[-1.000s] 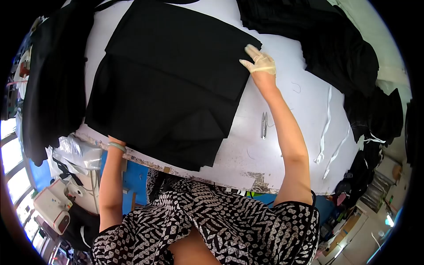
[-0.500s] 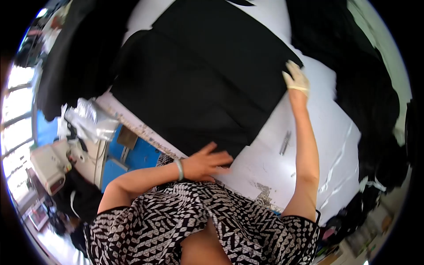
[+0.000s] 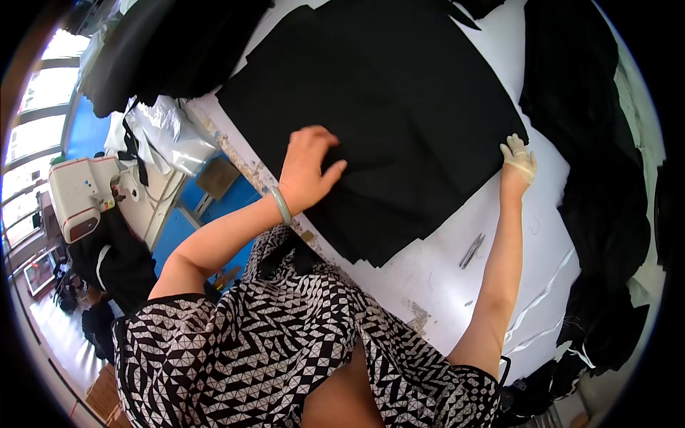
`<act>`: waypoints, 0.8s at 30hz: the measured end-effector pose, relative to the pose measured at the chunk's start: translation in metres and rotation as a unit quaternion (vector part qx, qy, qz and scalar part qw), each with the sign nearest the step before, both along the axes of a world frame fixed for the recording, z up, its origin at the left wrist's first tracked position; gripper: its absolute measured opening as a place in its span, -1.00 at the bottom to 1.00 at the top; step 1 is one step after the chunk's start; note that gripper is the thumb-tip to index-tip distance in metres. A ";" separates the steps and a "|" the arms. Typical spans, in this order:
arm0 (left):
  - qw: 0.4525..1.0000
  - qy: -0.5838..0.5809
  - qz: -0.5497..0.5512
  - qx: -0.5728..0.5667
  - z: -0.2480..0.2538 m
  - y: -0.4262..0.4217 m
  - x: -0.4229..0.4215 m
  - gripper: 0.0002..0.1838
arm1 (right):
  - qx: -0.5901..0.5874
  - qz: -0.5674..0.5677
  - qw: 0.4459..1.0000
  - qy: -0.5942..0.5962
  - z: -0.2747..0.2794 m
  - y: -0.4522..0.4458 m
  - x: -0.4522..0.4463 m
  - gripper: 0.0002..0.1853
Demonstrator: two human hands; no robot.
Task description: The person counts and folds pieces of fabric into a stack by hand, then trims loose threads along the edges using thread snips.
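Observation:
A large black cloth (image 3: pixel 399 121) lies spread over the white table (image 3: pixel 435 278). My left hand (image 3: pixel 309 165), bare with a pale bangle at the wrist, is over the cloth's left part near the table edge, thumb apart from the curved fingers and nothing seen between them. At the cloth's right corner rests my right hand (image 3: pixel 519 161) in a pale glove, its fingers apart and touching the corner. Small metal snips (image 3: pixel 472 251) lie on the table below the cloth's right edge.
Black fabric piles lie at the upper left (image 3: pixel 171 53) and along the right (image 3: pixel 599 157). White strips (image 3: pixel 539 303) lie at the lower right. Beyond the left table edge are clear plastic bags (image 3: pixel 171 132) and a sewing machine (image 3: pixel 82 196).
My left hand has moved up from the cloth's lower corner onto its left part. The view has turned, and the cloth's lower edge now lies flatter. My right hand stays at the cloth's right corner.

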State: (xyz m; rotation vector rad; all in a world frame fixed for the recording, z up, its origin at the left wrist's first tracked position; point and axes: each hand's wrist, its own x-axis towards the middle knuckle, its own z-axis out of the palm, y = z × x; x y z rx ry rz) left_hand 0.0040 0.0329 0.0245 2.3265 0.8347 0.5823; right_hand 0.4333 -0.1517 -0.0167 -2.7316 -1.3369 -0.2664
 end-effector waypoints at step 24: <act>0.591 -0.014 0.056 -0.804 -0.024 -0.090 -0.030 -0.68 | 0.165 0.030 0.950 0.265 0.057 0.009 -0.059 -0.62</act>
